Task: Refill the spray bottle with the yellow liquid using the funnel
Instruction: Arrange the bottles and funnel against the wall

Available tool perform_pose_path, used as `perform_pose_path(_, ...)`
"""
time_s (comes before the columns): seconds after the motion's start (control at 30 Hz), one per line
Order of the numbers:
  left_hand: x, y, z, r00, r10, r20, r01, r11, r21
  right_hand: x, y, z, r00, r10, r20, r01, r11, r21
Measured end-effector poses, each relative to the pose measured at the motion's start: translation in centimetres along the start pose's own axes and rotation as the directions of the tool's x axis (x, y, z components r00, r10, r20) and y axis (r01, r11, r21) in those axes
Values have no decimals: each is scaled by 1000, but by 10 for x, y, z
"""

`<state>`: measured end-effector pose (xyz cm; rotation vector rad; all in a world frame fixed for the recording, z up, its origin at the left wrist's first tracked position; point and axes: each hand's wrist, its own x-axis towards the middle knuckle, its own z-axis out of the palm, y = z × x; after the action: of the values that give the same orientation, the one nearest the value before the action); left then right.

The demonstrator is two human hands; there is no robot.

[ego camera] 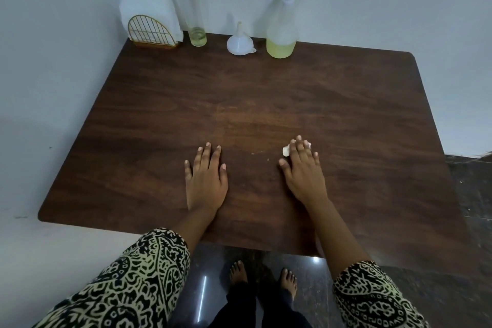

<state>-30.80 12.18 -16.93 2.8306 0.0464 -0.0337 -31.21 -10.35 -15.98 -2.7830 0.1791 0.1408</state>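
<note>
The spray bottle (281,32) stands at the table's (239,104) far edge, head on, about a quarter full. It is probably light, squashy plastic, best held round the body. The funnel (240,42) sits spout-up just left of it, with the pink-capped bottle (191,8) beyond. Both hands lie flat with fingers straight: the left hand (206,181) on bare wood, the right hand (303,170) pressing a tissue scrap (286,151).

Dim, even indoor light. Faint soft shadows on wall (372,8) beside spray bottle (282,21). Warm sheen across middle of desk (239,114). Bright glare streak on polished floor (202,298). Wide-angle bend at edges, desk sides splaying. Slight softness overall.
</note>
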Motion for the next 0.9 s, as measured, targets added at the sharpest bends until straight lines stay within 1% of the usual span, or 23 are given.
perform_pose_path(0.07,0,0,0,1000,4,-2,-4,1000,-1,-4,-15,6,1000,-14,23,14,999,-33)
perform_pose_path(0.2,-1,1,-1,1000,3,9,-3,1000,10,-23,-72,29,975,-205,82,211,975,-68)
perform_pose_path(0.27,-2,1,-2,1000,9,21,-10,1000,29,-29,-84,36,970,-235,66,240,965,-101)
perform_pose_path(0.33,-2,1,-2,1000,11,20,-11,999,32,-25,-76,32,969,-233,79,243,956,-164)
perform_pose_path(0.37,-1,1,-2,1000,6,17,-7,1000,28,-21,-65,30,976,-207,68,216,958,-190)
perform_pose_path(0.4,-1,1,-2,1000,1,15,-1,1000,26,-16,-51,27,989,-145,30,148,968,-204)
perform_pose_path(0.43,-2,1,-2,1000,-3,17,2,1000,27,-11,-35,22,999,-48,-26,41,976,-213)
perform_pose_path(0.47,-2,1,-2,1000,-3,20,3,1000,27,-8,-19,16,994,60,-89,-77,978,-196)
perform_pose_path(0.5,-1,1,-2,1000,-3,20,2,1000,23,-7,-9,10,981,157,-113,-175,971,-165)
perform_pose_path(0.53,-1,1,-2,1000,-4,16,4,1000,15,-5,-6,8,967,236,-94,-247,960,-134)
perform_pose_path(0.57,-2,1,-2,1000,-11,5,11,1000,5,-3,-12,9,959,275,-68,-281,954,-105)
perform_pose_path(0.6,-2,2,-3,999,-28,-16,28,1000,-11,0,-25,11,965,257,-56,-261,963,-71)
perform_pose_path(0.63,-3,2,-3,997,-61,-43,60,998,-32,3,-44,15,981,192,-38,-194,981,-34)
perform_pose_path(0.7,-3,0,-5,981,-174,-87,166,983,-83,2,-86,30,998,-48,33,49,999,-21)
perform_pose_path(0.73,-3,0,-6,967,-235,-96,225,969,-105,-1,-101,36,984,-160,81,163,986,-33)
perform_pose_path(0.77,-3,-1,-7,954,-284,-92,273,955,-117,-1,-106,40,968,-224,111,231,971,-59)
perform_pose_path(0.8,-1,-1,-8,947,-312,-82,302,946,-116,3,-102,38,966,-235,107,246,965,-93)
perform_pose_path(0.83,0,0,-9,945,-320,-70,312,944,-104,9,-91,35,980,-189,67,197,972,-126)
perform_pose_path(0.9,2,1,-9,949,-311,-51,308,950,-60,23,-59,25,998,14,-58,-22,991,-132)
